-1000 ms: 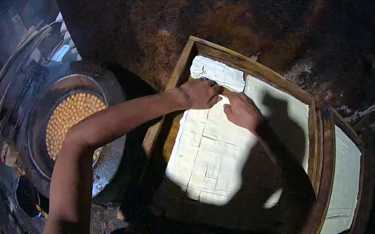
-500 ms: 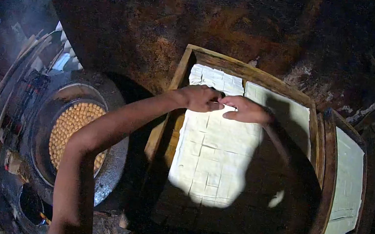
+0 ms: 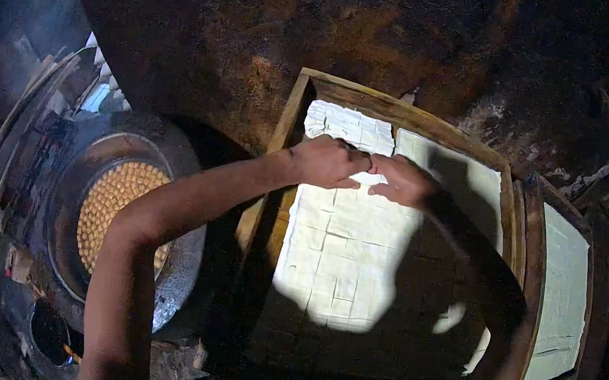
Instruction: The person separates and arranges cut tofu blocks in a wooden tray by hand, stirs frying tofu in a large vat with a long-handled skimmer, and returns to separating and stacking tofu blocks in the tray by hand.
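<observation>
A white tofu slab (image 3: 345,257), scored into rectangular blocks, lies in a wooden tray (image 3: 413,116). Over its far part my left hand (image 3: 329,162) and my right hand (image 3: 405,181) meet at the fingertips. Both have their fingers curled down and closed on the tofu, thumbs on the near side. My fingers cover the exact spot they grip. Beyond my hands a section of tofu (image 3: 349,127) has a raised, uneven edge. Shadow covers much of the slab's right and near parts.
On the left, a large round pan (image 3: 180,282) holds many golden-brown cubes (image 3: 114,194). A second wooden frame with a white slab (image 3: 562,297) stands at the right. Behind the tray rises a dark, stained wall (image 3: 284,25). Pale smoke or steam hangs at the far left.
My hands have drawn closer together and curled more, with the thumbs lower. My right hand's fingers have folded in. The view has shifted slightly.
</observation>
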Tool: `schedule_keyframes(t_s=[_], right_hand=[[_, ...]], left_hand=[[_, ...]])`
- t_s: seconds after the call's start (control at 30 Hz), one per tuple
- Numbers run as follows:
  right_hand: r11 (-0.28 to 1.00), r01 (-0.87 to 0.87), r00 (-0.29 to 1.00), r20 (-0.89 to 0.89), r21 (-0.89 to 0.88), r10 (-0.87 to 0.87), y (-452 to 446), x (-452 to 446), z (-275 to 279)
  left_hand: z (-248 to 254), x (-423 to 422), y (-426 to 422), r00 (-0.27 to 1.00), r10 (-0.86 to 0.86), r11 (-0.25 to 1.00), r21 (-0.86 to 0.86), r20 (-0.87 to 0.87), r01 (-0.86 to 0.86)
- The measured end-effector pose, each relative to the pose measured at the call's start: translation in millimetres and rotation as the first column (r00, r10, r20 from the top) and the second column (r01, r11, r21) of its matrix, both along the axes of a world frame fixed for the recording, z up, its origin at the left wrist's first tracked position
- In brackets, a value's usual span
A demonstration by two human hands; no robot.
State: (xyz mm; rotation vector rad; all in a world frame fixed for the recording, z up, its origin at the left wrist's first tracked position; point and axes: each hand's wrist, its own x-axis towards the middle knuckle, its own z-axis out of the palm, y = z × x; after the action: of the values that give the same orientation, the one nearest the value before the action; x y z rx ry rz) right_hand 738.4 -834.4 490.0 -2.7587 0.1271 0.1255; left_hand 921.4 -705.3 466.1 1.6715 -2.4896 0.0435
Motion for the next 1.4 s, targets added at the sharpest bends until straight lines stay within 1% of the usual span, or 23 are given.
schedule_keyframes(t_s=[0.07,0.13,0.2,0.27,0.33,0.4,0.43,0.57,0.6,0.63,0.8,0.87,0.9,0.93,1.0,1.03,1.07,1.1,1.2,1.27,1.3,1.37,1.4], right_hand=[[0.998,0.033,0.999,0.032,-0.053,-0.031,6,-1,2],[0.996,0.049,0.998,-0.04,0.069,-0.046,-10,1,5],[0.989,-0.007,1.0,0.015,0.149,0.005,-17,3,13],[0.87,0.297,0.921,-0.359,0.394,-0.152,-4,4,29],[0.871,0.255,0.938,-0.326,0.421,-0.117,-7,2,13],[0.984,0.014,0.977,-0.212,0.179,0.025,-8,5,6],[0.978,-0.021,0.99,-0.132,0.205,0.049,-7,3,4],[0.988,-0.077,0.996,-0.038,0.131,0.082,-3,0,1],[0.999,-0.034,0.996,-0.08,0.034,0.036,4,-3,1],[0.998,0.005,0.993,-0.118,-0.065,-0.013,10,-6,1],[0.991,-0.032,0.994,-0.104,-0.132,0.018,18,-7,3],[0.989,-0.031,0.989,-0.147,-0.143,0.009,18,-4,4],[0.995,-0.04,0.998,-0.05,-0.097,0.035,21,-2,5],[0.997,-0.053,0.997,0.051,-0.051,0.056,25,-1,6],[0.994,-0.083,0.986,0.141,-0.071,0.093,43,-10,-5],[0.983,0.008,0.971,0.237,-0.184,0.037,52,-14,-18],[0.952,0.109,0.942,0.336,-0.284,-0.008,57,-15,-28],[0.959,0.174,0.966,0.23,-0.224,-0.121,60,-15,-33],[0.954,0.138,0.978,0.191,-0.267,-0.088,69,-22,-22],[0.959,0.152,0.972,0.21,-0.24,-0.102,68,-23,-19],[0.973,0.118,0.976,0.205,-0.199,-0.077,63,-22,-17],[0.991,0.116,0.99,0.094,-0.065,-0.109,48,-14,-10],[0.991,0.117,0.989,0.095,-0.067,-0.111,42,-10,-7]], left_hand=[[0,-4,7,0.998,-0.047,0.988,-0.145,0.053,0.054],[9,-2,4,0.998,-0.038,0.987,-0.156,0.04,0.044],[14,-1,0,0.986,-0.003,0.993,-0.117,-0.166,-0.017],[16,-9,4,0.97,0.046,0.998,-0.027,-0.239,-0.054],[-6,-11,3,0.958,0.011,0.999,0.036,-0.287,0.0],[-17,-14,5,0.962,0.022,1.0,0.021,-0.271,-0.017],[-14,-15,7,0.956,0.067,0.998,0.036,-0.284,-0.06],[-16,-14,8,0.951,0.101,0.993,-0.026,-0.291,-0.113],[-17,-15,8,0.951,0.104,0.993,-0.023,-0.293,-0.116],[-18,-15,7,0.948,0.103,0.995,0.028,-0.303,-0.099],[0,-10,13,0.956,0.184,0.972,0.187,-0.229,-0.143],[-19,2,6,0.962,0.061,0.995,-0.065,-0.266,-0.081],[0,-6,18,0.946,0.205,0.979,0.069,-0.251,-0.194],[-11,-7,21,0.947,0.2,0.979,0.074,-0.251,-0.187],[-36,-7,28,0.972,0.213,0.976,-0.019,-0.098,-0.216],[-38,-13,37,0.973,0.22,0.962,-0.152,-0.067,-0.228],[-38,-16,41,0.973,0.222,0.962,-0.15,-0.064,-0.229],[-32,-22,46,0.97,0.24,0.965,-0.099,-0.048,-0.244],[-23,-34,56,0.968,0.253,0.966,-0.063,0.0,-0.252],[-27,-31,56,0.979,0.197,0.921,-0.353,0.056,-0.165],[-20,-32,54,0.979,0.195,0.92,-0.357,0.056,-0.163],[-4,-30,49,0.949,0.296,0.953,-0.037,-0.108,-0.301],[-2,-27,44,0.95,0.294,0.953,-0.04,-0.108,-0.3]])
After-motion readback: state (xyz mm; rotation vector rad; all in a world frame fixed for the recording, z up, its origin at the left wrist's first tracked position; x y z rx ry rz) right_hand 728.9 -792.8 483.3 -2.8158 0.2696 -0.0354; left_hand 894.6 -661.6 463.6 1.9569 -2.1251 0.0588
